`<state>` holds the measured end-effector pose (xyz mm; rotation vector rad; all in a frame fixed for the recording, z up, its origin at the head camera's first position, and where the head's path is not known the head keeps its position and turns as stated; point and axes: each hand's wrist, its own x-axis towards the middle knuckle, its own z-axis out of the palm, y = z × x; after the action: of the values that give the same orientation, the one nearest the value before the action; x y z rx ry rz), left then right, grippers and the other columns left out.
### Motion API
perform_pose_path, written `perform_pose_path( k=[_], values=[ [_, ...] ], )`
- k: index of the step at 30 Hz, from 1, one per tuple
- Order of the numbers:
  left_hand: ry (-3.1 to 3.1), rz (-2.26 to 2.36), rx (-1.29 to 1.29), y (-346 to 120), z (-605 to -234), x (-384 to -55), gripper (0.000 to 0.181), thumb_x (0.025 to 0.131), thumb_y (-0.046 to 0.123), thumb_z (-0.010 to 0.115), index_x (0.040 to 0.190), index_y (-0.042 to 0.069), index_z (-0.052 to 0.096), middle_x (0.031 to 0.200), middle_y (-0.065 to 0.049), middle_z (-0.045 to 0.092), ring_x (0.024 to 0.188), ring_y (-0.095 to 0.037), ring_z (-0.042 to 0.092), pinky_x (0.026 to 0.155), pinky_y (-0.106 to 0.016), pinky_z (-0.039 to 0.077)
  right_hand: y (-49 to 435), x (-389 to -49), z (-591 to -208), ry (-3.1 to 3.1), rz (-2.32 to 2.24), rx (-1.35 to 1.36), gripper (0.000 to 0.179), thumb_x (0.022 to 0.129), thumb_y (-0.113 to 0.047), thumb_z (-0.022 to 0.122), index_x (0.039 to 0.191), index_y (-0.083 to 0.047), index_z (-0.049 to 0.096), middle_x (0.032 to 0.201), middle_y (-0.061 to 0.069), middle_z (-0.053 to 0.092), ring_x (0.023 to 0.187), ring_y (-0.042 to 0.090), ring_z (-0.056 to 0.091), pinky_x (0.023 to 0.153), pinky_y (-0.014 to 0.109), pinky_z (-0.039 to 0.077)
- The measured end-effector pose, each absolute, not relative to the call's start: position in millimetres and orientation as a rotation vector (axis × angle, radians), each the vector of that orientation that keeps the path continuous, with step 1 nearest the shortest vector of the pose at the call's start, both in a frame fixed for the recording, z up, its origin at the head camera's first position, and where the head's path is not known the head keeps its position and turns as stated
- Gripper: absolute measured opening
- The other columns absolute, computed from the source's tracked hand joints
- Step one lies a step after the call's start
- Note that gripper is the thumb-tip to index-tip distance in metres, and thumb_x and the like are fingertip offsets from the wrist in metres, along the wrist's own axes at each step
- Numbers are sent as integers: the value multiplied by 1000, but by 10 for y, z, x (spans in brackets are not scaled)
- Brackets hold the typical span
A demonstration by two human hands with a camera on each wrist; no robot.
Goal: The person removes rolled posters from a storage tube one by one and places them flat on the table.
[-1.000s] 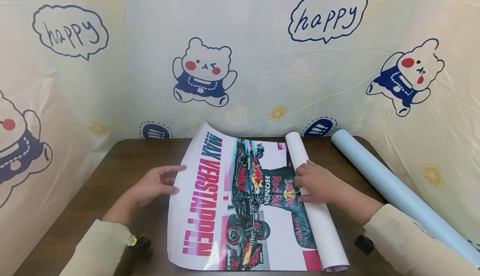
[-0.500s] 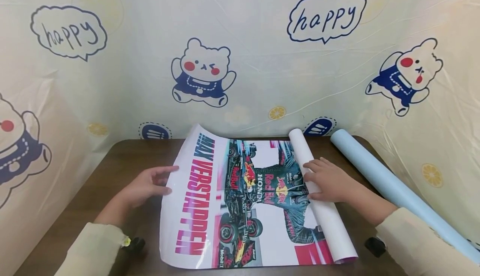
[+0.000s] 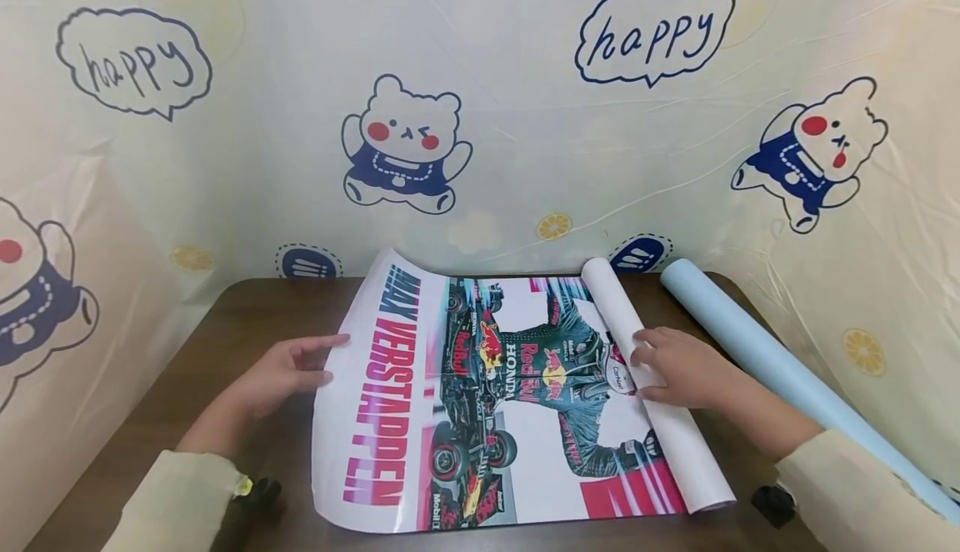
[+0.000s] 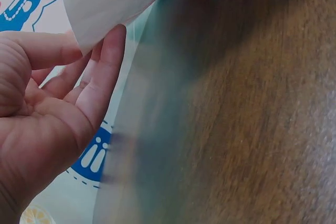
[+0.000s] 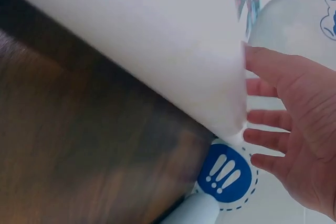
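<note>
A glossy poster (image 3: 525, 435) with a racing car and a driver's suit lies partly unrolled on the table. Its right part is still wound into a white roll (image 3: 667, 419). At the slightly raised left edge, my left hand (image 3: 281, 373) pinches the sheet between thumb and fingers; the left wrist view shows the thumb (image 4: 63, 51) at the paper's edge with fingers on the other side. My right hand (image 3: 690, 368) reaches across the roll, its fingertips touching it. In the right wrist view those fingers (image 5: 270, 116) are spread and nearly straight against the white paper.
A light blue roll (image 3: 795, 368) lies slanted along the right side of the brown wooden table (image 3: 247, 310). Behind the table hangs a pale cloth (image 3: 525, 35) printed with bears and the word happy. Dark wrist devices (image 3: 772, 504) sit beside both sleeves.
The white roll has turned rightward under my right hand, uncovering more of the driver's suit and a red patch. My left hand and the poster's left edge have shifted a little left.
</note>
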<state>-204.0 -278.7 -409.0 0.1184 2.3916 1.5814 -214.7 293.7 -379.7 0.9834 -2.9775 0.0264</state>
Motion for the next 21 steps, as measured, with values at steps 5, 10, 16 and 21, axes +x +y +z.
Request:
perform_pose_path(
  k=[5,10,16,21],
  values=[
    [2434,1518,99,-2775,-4057,-2043,64,84,25,77,142,13,52,130,-17,58,104,-30,66,87,-48,54,3053,-2108,-3840,-2978,41,960,41,74,-23,84,110,-13,69,130,19,57,114,38,54,89,51,51],
    [2442,1495,91,-2749,-4028,-2039,65,85,25,76,143,12,50,131,-17,58,106,-30,65,87,-48,54,3177,-2151,-3874,-2994,-25,959,36,78,-21,79,113,-14,73,127,21,58,112,39,55,88,51,52],
    [2424,1517,99,-2722,-4016,-2041,67,85,21,76,145,8,47,128,-19,59,102,-31,67,84,-46,55,3341,-2192,-3885,-3057,155,829,42,75,-24,84,110,-9,68,110,15,63,98,30,60,83,49,54],
    [2453,1481,50,-2698,-3999,-2043,75,81,27,80,145,8,46,126,-18,61,100,-29,68,82,-46,56,3536,-2182,-3808,-3078,612,753,44,79,-10,79,120,-2,65,108,14,66,91,24,62,72,36,58]
  ],
)
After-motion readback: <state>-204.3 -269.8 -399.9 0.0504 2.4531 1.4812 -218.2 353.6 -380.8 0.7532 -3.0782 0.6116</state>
